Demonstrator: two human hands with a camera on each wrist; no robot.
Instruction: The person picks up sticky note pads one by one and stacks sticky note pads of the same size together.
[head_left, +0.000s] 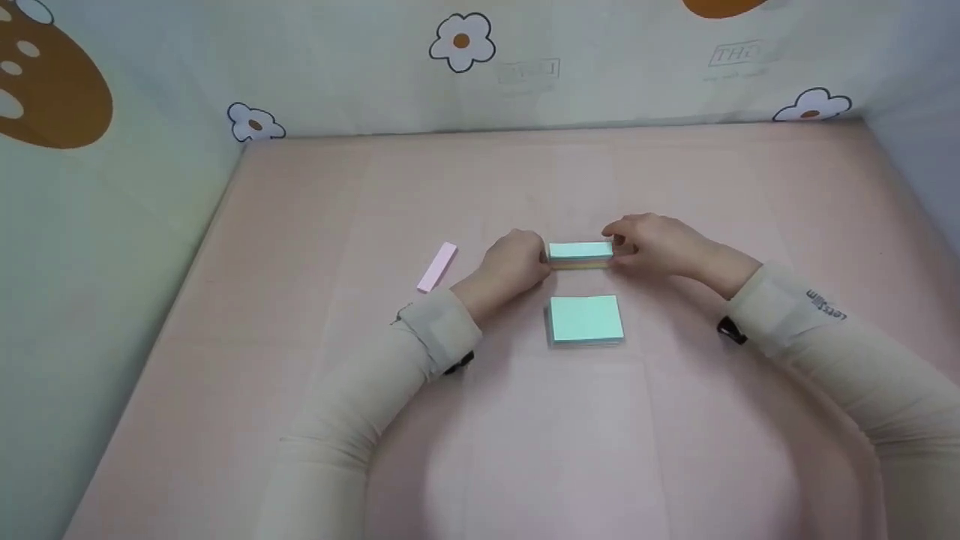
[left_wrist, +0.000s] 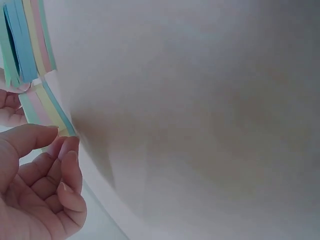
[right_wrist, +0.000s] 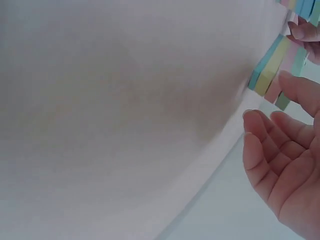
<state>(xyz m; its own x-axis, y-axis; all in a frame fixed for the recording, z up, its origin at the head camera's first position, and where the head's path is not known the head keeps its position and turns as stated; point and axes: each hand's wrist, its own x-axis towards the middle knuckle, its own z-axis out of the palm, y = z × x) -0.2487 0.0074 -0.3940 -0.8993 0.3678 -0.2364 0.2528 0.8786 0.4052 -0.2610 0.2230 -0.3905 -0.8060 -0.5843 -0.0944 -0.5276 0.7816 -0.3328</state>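
A small stack of narrow sticky-note pads (head_left: 580,250) lies between the two hands, mint green on top. In the right wrist view its layers (right_wrist: 270,75) show as blue, yellow, pink and green. My left hand (head_left: 516,259) pinches the stack's left end between thumb and fingers; the left wrist view shows the thumb tip (left_wrist: 49,129) right at the corner. At the other end is my right hand (head_left: 660,244), its fingers loosely bent and apart from the pads, the thumb (right_wrist: 295,89) overlapping the green layer. Nearer the body sits a larger sticky-note stack (head_left: 586,319), also mint on top.
A narrow pink sticky-note pad (head_left: 437,267) lies slantwise left of the left hand. Pale pink cloth (head_left: 300,300) covers the table. Behind it rises a light wall covering (head_left: 360,67) printed with flowers.
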